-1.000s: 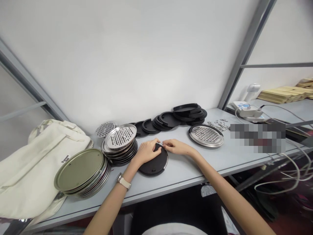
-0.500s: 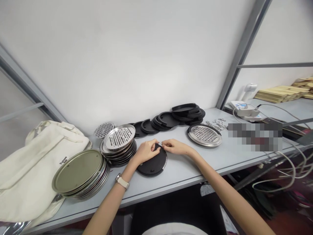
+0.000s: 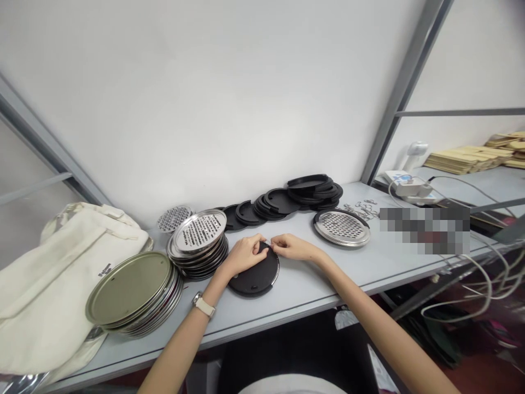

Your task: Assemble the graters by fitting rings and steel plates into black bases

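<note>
A round black lid-like disc (image 3: 258, 276) with a shiny rim along its right side lies flat in front of me. My left hand (image 3: 246, 254) rests over its upper left part, fingers closed on the far edge. At that same edge my right hand (image 3: 291, 246) pinches something small; the fingertips of both hands nearly meet, and what is between them is hidden. Just left of the disc stands a stack of round metal graters (image 3: 202, 231). To the right lie round grater plates (image 3: 342, 227), the top one with a black rim piece.
Black round discs (image 3: 283, 200) lie overlapping along the wall. Small metal clips (image 3: 365, 208) are scattered at the back right. Olive round trays (image 3: 131, 287) are stacked at the left beside a cream cloth bag (image 3: 61, 284). Cables (image 3: 488, 284) hang off the right end.
Both hands stay at the disc's far edge with almost no visible movement. The whole view has shifted very slightly.
</note>
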`<action>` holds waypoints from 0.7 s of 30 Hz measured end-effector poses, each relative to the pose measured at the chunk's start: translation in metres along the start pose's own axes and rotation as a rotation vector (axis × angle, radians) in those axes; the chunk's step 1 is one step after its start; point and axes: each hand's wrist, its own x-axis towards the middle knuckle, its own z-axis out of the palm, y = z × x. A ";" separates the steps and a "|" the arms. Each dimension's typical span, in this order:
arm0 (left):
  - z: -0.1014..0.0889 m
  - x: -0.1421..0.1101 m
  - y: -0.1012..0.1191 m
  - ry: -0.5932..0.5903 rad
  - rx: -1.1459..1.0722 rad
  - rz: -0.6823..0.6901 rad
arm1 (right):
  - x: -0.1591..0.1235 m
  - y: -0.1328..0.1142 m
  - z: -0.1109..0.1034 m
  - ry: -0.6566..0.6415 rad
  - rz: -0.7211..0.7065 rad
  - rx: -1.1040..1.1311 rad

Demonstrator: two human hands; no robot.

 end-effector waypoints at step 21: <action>-0.001 0.000 0.003 -0.011 -0.001 -0.019 | 0.000 -0.002 0.000 0.010 -0.013 -0.007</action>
